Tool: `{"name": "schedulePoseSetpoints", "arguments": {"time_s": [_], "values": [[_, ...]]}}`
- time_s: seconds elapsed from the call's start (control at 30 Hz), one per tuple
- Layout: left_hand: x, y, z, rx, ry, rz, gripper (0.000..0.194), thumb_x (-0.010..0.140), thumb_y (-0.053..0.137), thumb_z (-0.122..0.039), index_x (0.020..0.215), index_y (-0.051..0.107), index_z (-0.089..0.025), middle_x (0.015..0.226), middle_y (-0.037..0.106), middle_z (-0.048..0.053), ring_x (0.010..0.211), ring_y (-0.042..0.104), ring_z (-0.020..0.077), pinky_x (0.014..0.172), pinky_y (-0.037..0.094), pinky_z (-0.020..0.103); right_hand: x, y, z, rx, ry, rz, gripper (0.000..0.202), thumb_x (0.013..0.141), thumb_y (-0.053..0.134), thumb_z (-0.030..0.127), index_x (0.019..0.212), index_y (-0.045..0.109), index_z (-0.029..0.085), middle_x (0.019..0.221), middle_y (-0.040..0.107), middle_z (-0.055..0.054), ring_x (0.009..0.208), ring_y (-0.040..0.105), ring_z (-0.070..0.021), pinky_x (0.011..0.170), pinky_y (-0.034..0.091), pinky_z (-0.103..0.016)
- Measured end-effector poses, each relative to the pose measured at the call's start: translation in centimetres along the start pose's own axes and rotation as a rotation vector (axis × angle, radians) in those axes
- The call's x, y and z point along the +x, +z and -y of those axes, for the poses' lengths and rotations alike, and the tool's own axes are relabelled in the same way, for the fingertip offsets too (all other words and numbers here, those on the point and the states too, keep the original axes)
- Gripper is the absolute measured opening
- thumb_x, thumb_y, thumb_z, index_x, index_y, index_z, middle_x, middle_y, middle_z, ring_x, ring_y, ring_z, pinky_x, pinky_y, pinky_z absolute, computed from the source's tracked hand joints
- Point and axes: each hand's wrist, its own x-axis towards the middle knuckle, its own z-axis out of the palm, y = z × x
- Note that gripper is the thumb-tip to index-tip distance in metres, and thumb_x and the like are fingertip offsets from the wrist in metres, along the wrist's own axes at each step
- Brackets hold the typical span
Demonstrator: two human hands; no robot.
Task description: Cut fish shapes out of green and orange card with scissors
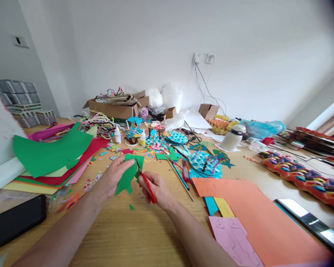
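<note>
Over the middle of the wooden table, my left hand (114, 174) pinches a piece of green paper (126, 178) between thumb and fingers. The paper's lower end is cut into a forked tail shape. My right hand (156, 188) is closed round the red handles of a pair of scissors (149, 188). The scissor blades meet the green paper at its right side, where a strip hangs partly apart. A small green scrap (131, 207) lies on the table below. Some of my left fingers are hidden behind the paper.
Coloured paper sheets (52, 152) are stacked at left, by a black phone (16, 220). Orange paper (247, 211) and pink paper with drawn outlines (233, 239) lie at right, near another phone (308, 222). Glue bottles (117, 135), paper scraps and a cardboard box (114, 109) stand behind.
</note>
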Motion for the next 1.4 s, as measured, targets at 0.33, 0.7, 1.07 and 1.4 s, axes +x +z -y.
{"name": "schedulePoseSetpoints", "arguments": {"time_s": [0.33,0.7,1.07,1.4], "values": [[0.19,-0.31,0.18,0.005,0.003,-0.003,0.012,0.064,0.070,-0.028,0.069,0.066,-0.017,0.057,0.066,-0.003,0.052,0.057,0.0109,0.051,0.042,0.019,-0.01,0.05,0.08,0.017,-0.003,-0.009,0.042,0.076,0.053,0.056,0.061,0.043,0.019,0.035,0.039,0.010,0.027,0.035,-0.0050,0.029,0.022,-0.016],[0.09,-0.19,0.08,0.017,-0.007,0.037,0.010,0.063,0.071,-0.026,0.065,0.066,-0.017,0.057,0.066,-0.003,0.052,0.058,0.0108,0.051,0.042,0.019,-0.06,0.04,0.15,-0.013,-0.005,-0.005,0.041,0.076,0.051,0.057,0.063,0.045,0.018,0.036,0.040,0.010,0.028,0.035,-0.0044,0.031,0.023,-0.017],[0.35,-0.76,0.13,0.002,-0.062,0.059,0.011,0.064,0.071,-0.026,0.062,0.065,-0.017,0.054,0.065,-0.003,0.047,0.056,0.0088,0.048,0.042,0.018,0.02,0.02,-0.14,-0.017,0.007,-0.022,0.041,0.077,0.053,0.054,0.061,0.045,0.018,0.036,0.042,0.009,0.028,0.038,-0.0050,0.030,0.024,-0.016],[0.34,-0.81,0.21,-0.026,-0.102,0.083,0.012,0.063,0.071,-0.024,0.061,0.062,-0.017,0.053,0.064,-0.003,0.050,0.058,0.0105,0.049,0.043,0.019,0.11,0.06,-0.31,-0.030,0.001,-0.020,0.036,0.080,0.051,0.050,0.063,0.045,0.018,0.036,0.041,0.010,0.029,0.037,-0.0055,0.032,0.026,-0.016]]}}
